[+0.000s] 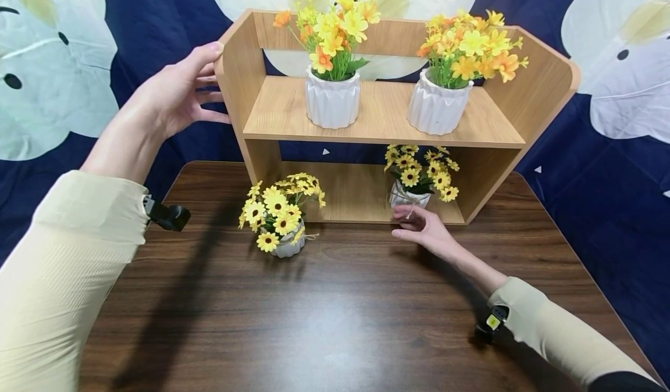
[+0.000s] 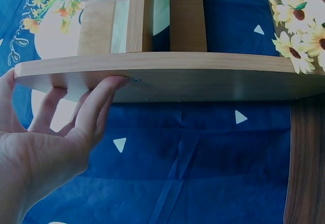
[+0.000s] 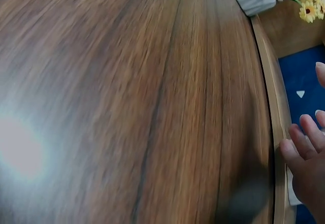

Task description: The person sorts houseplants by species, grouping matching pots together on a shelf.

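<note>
My left hand (image 1: 180,92) is at the left side panel (image 1: 238,84) of a wooden two-tier shelf. In the left wrist view its spread fingers (image 2: 94,107) touch the panel's outer face, with the thumb by the edge. My right hand (image 1: 426,229) is before the lower tier, fingers loosely bent, beside a white pot of small yellow daisies (image 1: 410,197). Contact with that pot cannot be made out. In the right wrist view the fingers (image 3: 304,137) look spread, and only a sliver of white shows behind them.
Another pot of yellow daisies (image 1: 288,243) stands at the shelf's front left edge. Two white ribbed pots (image 1: 332,101) with orange and yellow flowers stand on the upper tier. A dark wood table (image 1: 251,322) lies below; blue patterned cloth (image 1: 157,8) hangs behind.
</note>
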{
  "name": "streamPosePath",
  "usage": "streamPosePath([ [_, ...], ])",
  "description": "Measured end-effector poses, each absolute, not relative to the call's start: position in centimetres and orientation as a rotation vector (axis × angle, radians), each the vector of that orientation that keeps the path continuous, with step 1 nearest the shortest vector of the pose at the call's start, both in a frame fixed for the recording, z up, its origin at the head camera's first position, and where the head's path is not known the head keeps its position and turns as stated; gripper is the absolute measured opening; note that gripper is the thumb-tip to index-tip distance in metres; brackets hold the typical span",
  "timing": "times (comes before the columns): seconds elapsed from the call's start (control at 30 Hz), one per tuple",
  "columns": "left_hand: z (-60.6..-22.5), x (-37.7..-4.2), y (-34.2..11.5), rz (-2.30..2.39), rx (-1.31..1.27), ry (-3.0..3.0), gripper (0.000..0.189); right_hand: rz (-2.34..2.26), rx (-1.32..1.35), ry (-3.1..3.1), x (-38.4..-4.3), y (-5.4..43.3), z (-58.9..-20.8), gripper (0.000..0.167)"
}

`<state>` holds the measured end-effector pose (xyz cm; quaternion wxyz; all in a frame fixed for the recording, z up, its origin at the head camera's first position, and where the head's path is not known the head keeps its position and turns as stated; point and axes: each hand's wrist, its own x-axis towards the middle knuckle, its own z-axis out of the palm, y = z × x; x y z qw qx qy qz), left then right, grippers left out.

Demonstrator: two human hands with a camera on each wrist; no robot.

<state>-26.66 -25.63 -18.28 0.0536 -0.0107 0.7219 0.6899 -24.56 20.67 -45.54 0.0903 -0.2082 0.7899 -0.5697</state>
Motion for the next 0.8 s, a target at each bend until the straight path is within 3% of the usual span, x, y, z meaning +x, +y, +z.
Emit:
streamPosePath([
  [0.8,-18.3,-26.8,-25.7,2.110,-0.027,2.178,0.072,-1.689,-0.741,2.245,-24.5,15.0,-45.4,0.062],
])
